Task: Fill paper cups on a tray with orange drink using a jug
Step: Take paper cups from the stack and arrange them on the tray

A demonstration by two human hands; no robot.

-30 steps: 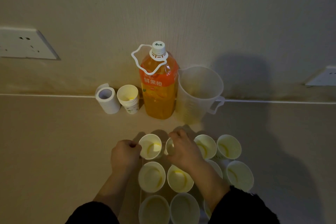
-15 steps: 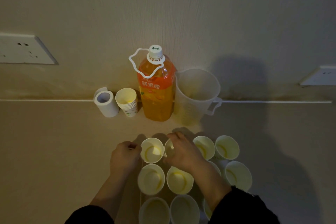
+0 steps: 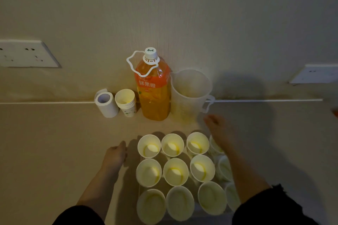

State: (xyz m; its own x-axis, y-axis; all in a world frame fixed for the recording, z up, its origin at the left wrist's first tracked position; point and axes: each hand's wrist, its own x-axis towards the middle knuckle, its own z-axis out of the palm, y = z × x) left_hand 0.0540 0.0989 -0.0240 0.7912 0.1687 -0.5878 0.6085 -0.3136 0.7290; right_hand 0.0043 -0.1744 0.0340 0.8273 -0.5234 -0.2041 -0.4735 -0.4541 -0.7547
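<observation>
cups (image 3: 175,171) sit packed in front of the jug (image 3: 190,95), my right hand (image 3: 218,129) by its handle, fingers loose, holding nothing. forearm (image 3: 243,173) hanging over them could tip one; left hand (image 3: 115,157) is loosely curled, empty.

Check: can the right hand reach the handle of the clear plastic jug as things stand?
Probably yes. The right hand hangs open just in front of the clear plastic jug, whose handle faces it; nothing stands between them.

Your bottle (image 3: 159,72) holds orange drink (image 3: 155,109) under an orange-red label (image 3: 151,83) and white cap (image 3: 150,52). Your cups (image 3: 149,146) are white inside, your sleeves (image 3: 270,210) black, the jug (image 3: 190,93) clear.
</observation>
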